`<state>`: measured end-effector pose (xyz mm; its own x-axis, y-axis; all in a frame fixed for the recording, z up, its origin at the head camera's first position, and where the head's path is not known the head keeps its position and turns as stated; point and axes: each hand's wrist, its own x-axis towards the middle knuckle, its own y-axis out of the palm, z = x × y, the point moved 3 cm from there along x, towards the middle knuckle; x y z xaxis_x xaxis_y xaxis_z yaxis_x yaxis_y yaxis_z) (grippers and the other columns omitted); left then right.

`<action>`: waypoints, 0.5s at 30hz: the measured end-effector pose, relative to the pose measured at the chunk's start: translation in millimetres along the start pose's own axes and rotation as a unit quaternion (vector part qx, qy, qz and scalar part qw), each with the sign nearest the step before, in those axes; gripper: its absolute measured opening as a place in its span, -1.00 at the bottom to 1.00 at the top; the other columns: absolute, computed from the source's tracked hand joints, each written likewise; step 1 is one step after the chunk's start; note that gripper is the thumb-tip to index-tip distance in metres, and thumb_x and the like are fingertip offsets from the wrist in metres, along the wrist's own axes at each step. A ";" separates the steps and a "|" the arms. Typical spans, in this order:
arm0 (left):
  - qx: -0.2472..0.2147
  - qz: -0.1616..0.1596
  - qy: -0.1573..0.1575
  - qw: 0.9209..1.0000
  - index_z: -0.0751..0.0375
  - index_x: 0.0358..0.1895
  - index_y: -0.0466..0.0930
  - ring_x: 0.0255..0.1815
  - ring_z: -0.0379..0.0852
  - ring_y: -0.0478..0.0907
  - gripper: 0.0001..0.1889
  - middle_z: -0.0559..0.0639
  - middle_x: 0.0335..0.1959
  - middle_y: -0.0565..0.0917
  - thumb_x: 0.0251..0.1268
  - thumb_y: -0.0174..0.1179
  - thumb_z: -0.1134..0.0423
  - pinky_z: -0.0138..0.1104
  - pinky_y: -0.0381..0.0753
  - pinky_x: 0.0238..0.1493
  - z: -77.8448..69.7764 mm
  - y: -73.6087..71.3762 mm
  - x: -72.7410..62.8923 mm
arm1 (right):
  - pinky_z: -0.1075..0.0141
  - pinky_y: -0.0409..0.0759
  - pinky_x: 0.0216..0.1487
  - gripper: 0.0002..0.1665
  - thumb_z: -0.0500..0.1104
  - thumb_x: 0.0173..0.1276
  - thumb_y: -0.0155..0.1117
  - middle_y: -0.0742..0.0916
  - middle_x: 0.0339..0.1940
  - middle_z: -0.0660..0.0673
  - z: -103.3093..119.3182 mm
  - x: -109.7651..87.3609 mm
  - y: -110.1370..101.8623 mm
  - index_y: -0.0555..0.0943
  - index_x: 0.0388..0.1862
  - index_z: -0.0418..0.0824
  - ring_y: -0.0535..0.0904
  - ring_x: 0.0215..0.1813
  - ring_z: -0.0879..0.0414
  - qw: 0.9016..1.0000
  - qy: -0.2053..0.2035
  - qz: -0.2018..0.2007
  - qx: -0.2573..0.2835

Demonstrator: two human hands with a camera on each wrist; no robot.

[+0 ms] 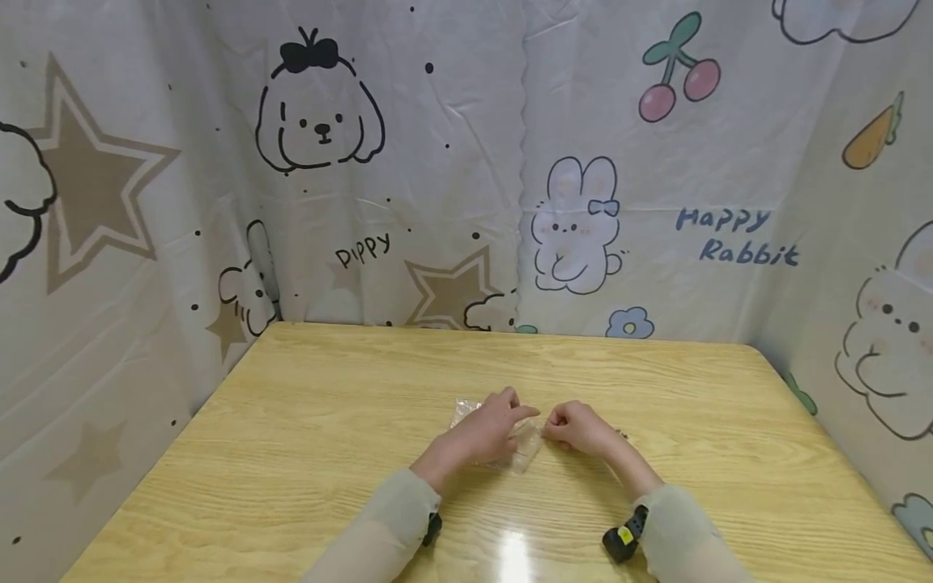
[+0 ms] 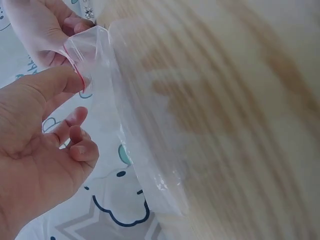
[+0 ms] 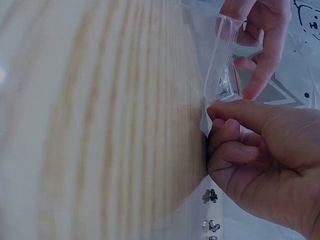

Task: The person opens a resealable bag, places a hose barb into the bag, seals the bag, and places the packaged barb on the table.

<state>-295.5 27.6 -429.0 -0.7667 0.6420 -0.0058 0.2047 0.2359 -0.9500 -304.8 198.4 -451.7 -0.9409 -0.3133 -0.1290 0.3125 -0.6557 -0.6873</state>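
A clear zip bag (image 1: 526, 455) with a thin red line at its mouth lies across the middle of the table, its mouth end raised between both hands. My left hand (image 1: 487, 427) holds the bag near the red line with thumb and index finger; its other fingers curl loosely in the left wrist view. At the mouth's corner, my right hand (image 1: 579, 427) pinches the plastic between thumb and index finger, the remaining fingers folded in. The bag's clear body (image 2: 145, 125) shows wood grain through it.
Several small shiny metal pieces (image 3: 211, 226) lie in a row on the table (image 1: 328, 389), just right of my right hand. Printed cloth (image 1: 452, 162) with cartoon animals hangs behind the table's far edge and along both sides. Each wrist wears a black camera (image 1: 623, 538).
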 end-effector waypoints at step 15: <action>0.002 0.030 0.000 1.000 -0.09 0.34 0.47 -0.21 -0.19 0.25 -0.49 -0.07 -0.13 0.38 0.35 0.16 0.36 -0.45 0.30 -0.25 11.0 2.4 6.4 | 0.40 0.34 -0.44 -0.80 -0.27 0.41 0.18 0.48 -0.64 0.02 1.0 -0.2 0.3 0.56 -0.45 -0.27 0.35 -0.55 0.20 1.000 -0.005 0.001 -0.014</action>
<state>-306.7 24.2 -434.7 -0.7531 0.6548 -0.0633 0.2486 0.1943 -0.9489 -304.4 197.5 -451.2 -0.9389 -0.3213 -0.1232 0.3101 -0.6351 -0.7075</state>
